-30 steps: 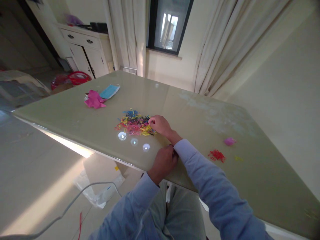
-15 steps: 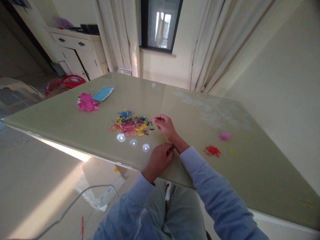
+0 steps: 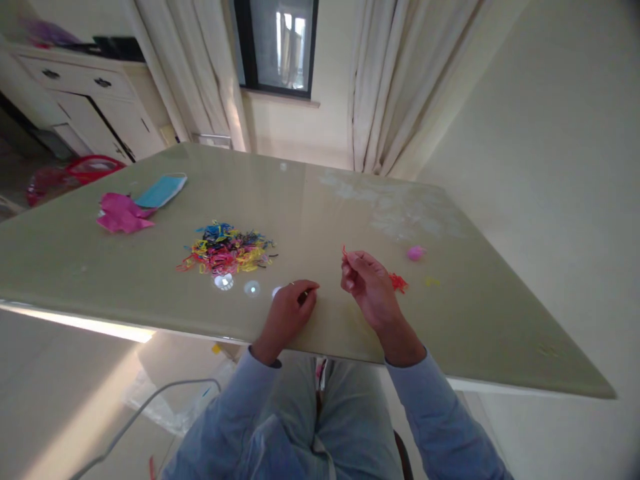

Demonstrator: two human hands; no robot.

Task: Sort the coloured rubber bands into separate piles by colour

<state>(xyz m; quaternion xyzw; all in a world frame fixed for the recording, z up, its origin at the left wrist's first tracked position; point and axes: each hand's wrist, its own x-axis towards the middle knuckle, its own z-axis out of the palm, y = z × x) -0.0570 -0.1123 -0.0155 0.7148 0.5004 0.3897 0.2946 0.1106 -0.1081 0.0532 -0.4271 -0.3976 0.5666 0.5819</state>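
The right hand pinches a red band; the left hand is curled, contents unclear. Just past the right hand, a small red pile sits apart; left of both, the desk's bigger mixed pile has reds left.

Tabletop glossy, smooth; curtains matt cloth; window glass shiny; band pile rubbery-looking.

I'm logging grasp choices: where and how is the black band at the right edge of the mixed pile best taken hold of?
Probably a fingertip pinch on the outer end of the black band, coming from the right and above: that end juts rightward from the mixed pile, thin and clear of the tangle.
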